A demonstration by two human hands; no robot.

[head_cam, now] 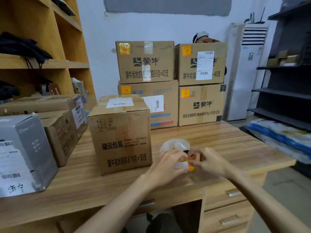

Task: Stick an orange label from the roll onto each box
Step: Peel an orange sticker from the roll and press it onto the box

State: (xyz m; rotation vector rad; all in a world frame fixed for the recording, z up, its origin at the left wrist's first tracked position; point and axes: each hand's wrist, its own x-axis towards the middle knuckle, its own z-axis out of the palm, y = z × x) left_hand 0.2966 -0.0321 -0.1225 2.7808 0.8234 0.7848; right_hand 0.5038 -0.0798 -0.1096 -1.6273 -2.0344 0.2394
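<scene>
Over the desk, my left hand (pixel 168 163) and my right hand (pixel 207 161) both grip the small roll of orange labels (pixel 189 161), fingers curled around it. A strip of white backing paper (pixel 175 146) curls up behind the roll. Right beside my left hand stands a brown cardboard box (pixel 121 133) with black print and a white shipping label on top; no orange label shows on it. Behind it, several stacked boxes (pixel 146 63) each carry an orange label (pixel 124 48) in the upper left corner.
A grey box (pixel 25 152) and more brown boxes (pixel 64 132) crowd the desk's left side. Wooden shelves stand at the left, dark metal shelving (pixel 286 91) and a white air conditioner at the right. Desk drawers (pixel 228 217) sit below right.
</scene>
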